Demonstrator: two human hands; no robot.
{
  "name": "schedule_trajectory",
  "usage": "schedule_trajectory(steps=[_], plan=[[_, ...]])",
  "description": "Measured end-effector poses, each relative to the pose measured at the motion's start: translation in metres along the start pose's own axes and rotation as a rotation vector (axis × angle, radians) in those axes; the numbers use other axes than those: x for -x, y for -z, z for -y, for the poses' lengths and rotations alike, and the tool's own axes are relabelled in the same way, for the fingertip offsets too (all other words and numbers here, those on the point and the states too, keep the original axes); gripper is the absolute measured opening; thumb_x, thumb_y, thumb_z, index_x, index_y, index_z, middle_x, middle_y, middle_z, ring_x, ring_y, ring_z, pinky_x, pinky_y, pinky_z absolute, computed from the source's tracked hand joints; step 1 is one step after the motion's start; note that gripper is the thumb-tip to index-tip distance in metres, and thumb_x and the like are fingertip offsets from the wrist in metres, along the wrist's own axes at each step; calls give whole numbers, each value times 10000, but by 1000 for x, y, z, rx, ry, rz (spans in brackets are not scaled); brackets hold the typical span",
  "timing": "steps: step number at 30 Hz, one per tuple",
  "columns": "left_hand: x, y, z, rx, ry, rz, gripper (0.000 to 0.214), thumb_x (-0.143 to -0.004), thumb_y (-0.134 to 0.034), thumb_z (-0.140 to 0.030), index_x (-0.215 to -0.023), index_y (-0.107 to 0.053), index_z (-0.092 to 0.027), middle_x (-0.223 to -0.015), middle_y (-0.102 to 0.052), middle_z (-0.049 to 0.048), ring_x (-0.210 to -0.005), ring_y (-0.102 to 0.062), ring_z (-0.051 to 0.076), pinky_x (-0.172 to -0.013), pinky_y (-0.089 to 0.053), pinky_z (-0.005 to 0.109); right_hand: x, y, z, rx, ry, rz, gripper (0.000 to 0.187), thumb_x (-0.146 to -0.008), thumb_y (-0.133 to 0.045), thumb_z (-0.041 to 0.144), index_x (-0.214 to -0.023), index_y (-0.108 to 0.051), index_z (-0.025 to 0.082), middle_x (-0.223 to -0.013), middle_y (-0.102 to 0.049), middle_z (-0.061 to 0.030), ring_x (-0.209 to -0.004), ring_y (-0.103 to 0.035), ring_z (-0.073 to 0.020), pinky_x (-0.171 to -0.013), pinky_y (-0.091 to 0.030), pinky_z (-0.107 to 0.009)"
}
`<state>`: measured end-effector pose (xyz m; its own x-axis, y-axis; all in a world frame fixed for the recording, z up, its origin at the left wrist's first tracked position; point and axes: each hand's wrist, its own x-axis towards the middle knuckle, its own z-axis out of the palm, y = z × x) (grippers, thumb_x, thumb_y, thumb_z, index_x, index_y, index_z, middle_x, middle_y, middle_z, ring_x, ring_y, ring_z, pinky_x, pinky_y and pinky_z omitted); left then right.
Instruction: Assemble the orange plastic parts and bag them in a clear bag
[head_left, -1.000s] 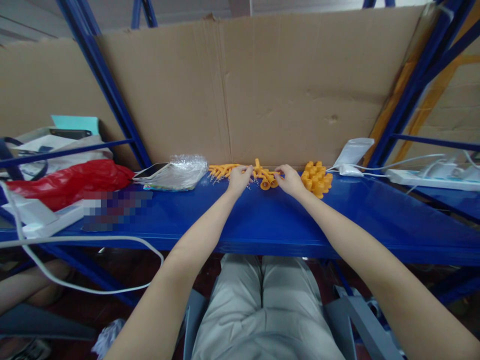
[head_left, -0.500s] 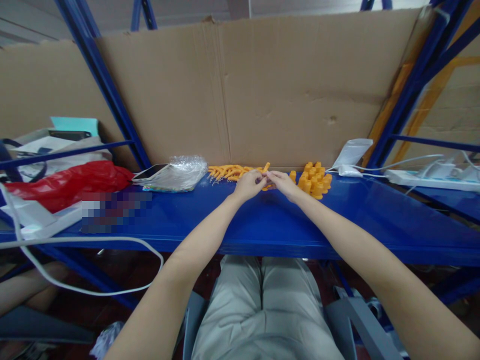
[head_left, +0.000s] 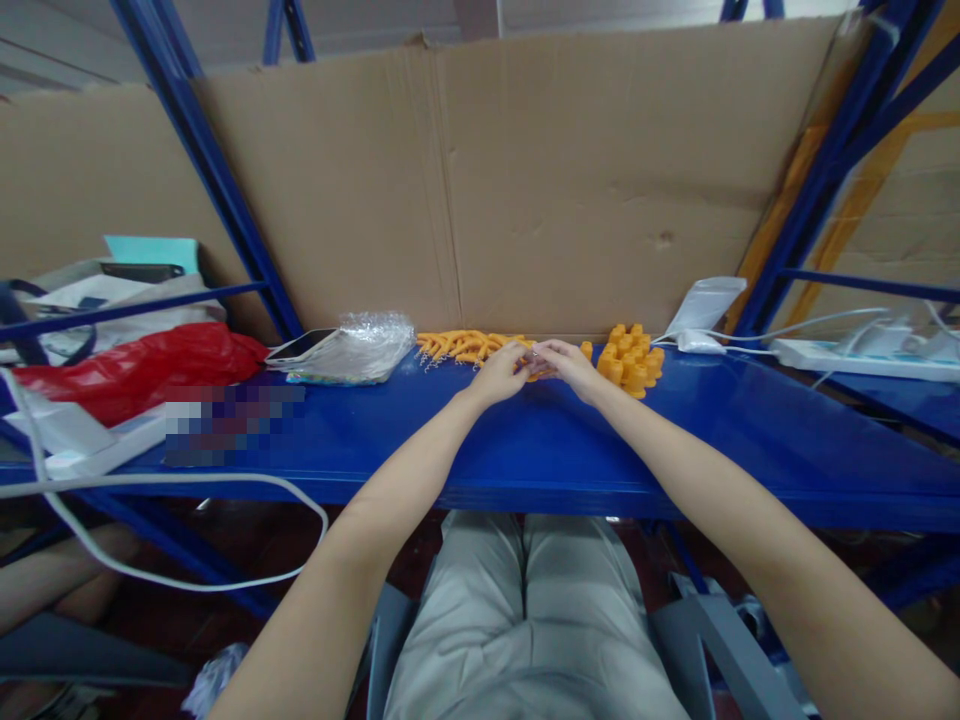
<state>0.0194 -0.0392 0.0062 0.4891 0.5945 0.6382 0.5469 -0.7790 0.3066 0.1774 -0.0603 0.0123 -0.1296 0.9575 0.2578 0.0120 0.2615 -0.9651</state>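
My left hand (head_left: pixel 499 374) and my right hand (head_left: pixel 568 366) meet over the blue shelf top (head_left: pixel 540 440), fingers bent and fingertips together. Both are closed around something small that the fingers mostly hide; a bit of orange shows by the fingertips. To the left, behind my left hand, lies a pile of slender orange pieces (head_left: pixel 457 345) with small metal chains hanging from them. Close beside my right wrist, a cluster of thicker, knobby orange pieces (head_left: pixel 628 360) stands on the shelf.
A cardboard sheet (head_left: pixel 570 190) walls the back. Left are a clear plastic bag (head_left: pixel 375 345), a phone (head_left: pixel 304 345), a red bag (head_left: pixel 165 365) and a white cable (head_left: pixel 225 480). A power strip (head_left: pixel 862 362) lies right. A person's bare leg (head_left: pixel 60 570) shows lower left.
An orange stick that poked up above my fingertips no longer shows there. My fingers have shifted slightly, with the right fingers bent more over the left; the piles stay as they were.
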Motion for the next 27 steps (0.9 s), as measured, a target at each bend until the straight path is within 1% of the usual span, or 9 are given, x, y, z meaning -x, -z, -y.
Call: schedule_trajectory(steps=[2,5,8,11,15,19,23,25,27], plan=[[0,0,1,-5,1,5,151,-769,-535,-94,-843,-638,-175,-915,-657,64,-885,-616,191,-864,-508,354,0,-1,0,-3,24,-6,106,-851,-691,244,-819,-608,186,-748,-717,-5,-687,-689,-115,-745,-581,-273],[0,0,-1,-8,-2,10,188,-757,-518,-58,-855,-629,-174,-920,-656,67,-894,-619,196,-861,-510,353,-1,-2,-3,7,61,-28,143,-814,-728,211,-803,-587,191,-695,-704,13,-634,-676,-109,-730,-582,-275],[0,1,-3,-9,-13,19,206,-773,-506,-56,-896,-623,-172,-959,-659,68,-922,-618,192,-888,-505,354,-4,-1,-4,39,95,-80,133,-852,-693,266,-807,-591,194,-678,-696,12,-598,-667,-110,-679,-576,-263],[0,0,2,-30,-3,-1,227,-778,-522,-72,-954,-614,-184,-1018,-655,69,-989,-606,199,-941,-491,371,-7,2,-3,73,90,-134,135,-892,-643,305,-833,-604,190,-694,-694,-1,-598,-671,-113,-642,-562,-245],[2,-3,14,-83,69,-60,297,-748,-612,-120,-1037,-607,-188,-1096,-621,91,-1104,-574,243,-1014,-462,419,-6,6,3,62,88,-171,127,-923,-580,289,-857,-628,192,-741,-701,-16,-657,-690,-129,-669,-557,-261],[3,-4,19,-94,196,-80,395,-742,-685,-194,-1127,-597,-171,-1135,-615,116,-1135,-570,262,-1025,-454,412,-3,8,8,21,106,-167,155,-933,-551,316,-868,-634,202,-722,-698,-9,-688,-693,-133,-628,-543,-239],[2,0,12,-32,268,-118,388,-788,-661,-216,-1166,-582,-181,-1058,-665,78,-974,-627,213,-935,-487,365,-3,11,12,-64,110,-145,154,-937,-536,288,-838,-623,208,-715,-697,0,-669,-681,-116,-583,-512,-206],[0,2,9,10,290,-137,358,-801,-649,-213,-1151,-584,-172,-919,-671,43,-837,-629,177,-844,-494,319,-2,13,14,-115,99,-130,149,-933,-526,255,-825,-618,209,-729,-704,0,-663,-680,-115,-591,-508,-210],[-1,3,6,60,313,-153,326,-795,-653,-208,-1113,-589,-171,-735,-615,-14,-685,-585,143,-723,-472,269,-1,16,16,-146,88,-109,156,-929,-508,226,-819,-617,206,-729,-704,0,-654,-678,-117,-598,-506,-215]])
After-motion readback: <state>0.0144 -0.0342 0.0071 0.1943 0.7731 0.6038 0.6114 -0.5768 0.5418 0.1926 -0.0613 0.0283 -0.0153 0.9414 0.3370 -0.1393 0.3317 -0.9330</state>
